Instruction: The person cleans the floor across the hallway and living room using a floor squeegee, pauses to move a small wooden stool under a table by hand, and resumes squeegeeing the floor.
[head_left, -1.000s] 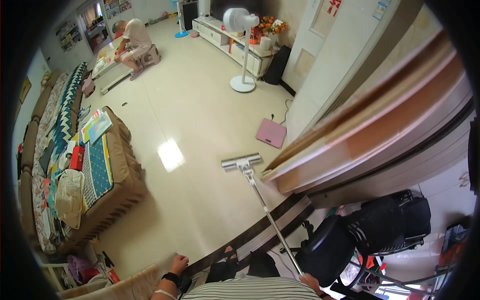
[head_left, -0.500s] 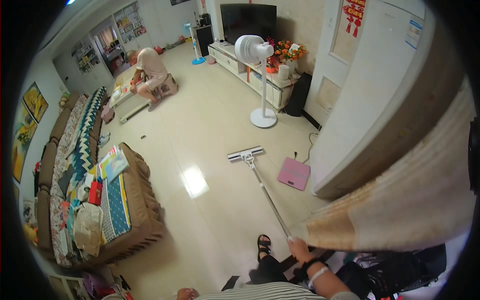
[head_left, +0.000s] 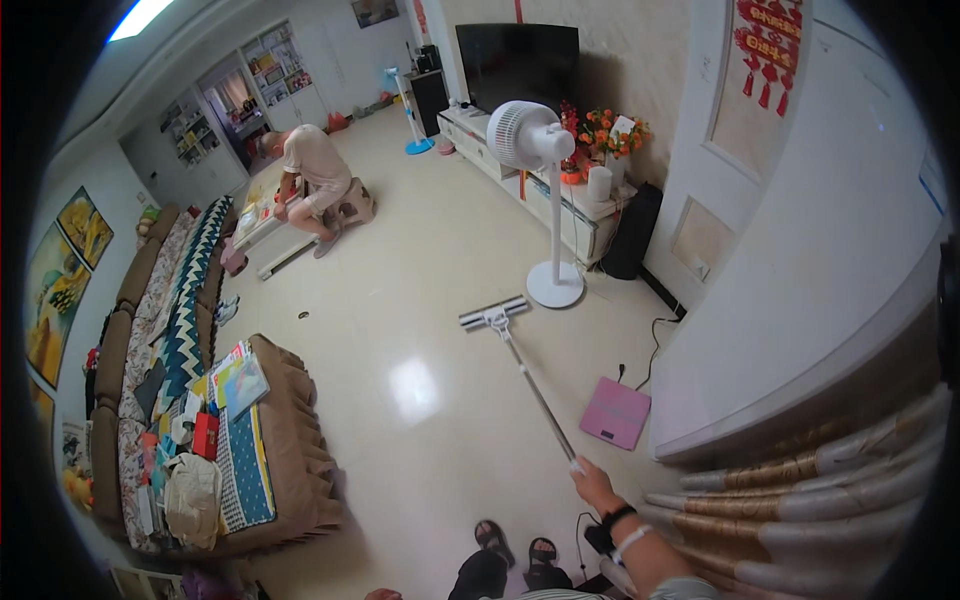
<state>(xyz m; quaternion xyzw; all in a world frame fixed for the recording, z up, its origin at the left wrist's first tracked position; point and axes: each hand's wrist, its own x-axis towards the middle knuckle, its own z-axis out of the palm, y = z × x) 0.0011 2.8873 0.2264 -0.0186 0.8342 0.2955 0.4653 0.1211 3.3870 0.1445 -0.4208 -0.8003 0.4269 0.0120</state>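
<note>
My right hand (head_left: 594, 484) is wrapped round the pole of a mop (head_left: 545, 405). The pole slants forward and to the left, down to a wide white and grey mop head (head_left: 494, 315) that lies on the pale tiled floor. A black band and a pale one circle my right wrist. Only a sliver of my left hand (head_left: 383, 595) shows at the bottom edge, its fingers out of sight. My feet in black sandals (head_left: 493, 540) stand just behind the mop.
A white standing fan (head_left: 555, 285) is beyond the mop head. A pink scale (head_left: 616, 413) lies right of the pole, near a cord and a curtain (head_left: 800, 500). A covered sofa (head_left: 290, 440) runs along the left. Farther off, a person (head_left: 318, 170) sits at a low table.
I have stepped forward, and both sandals now show. The fan, scale and sofa sit nearer. The mop is still in my right hand; my left hand has sunk almost out of view.
</note>
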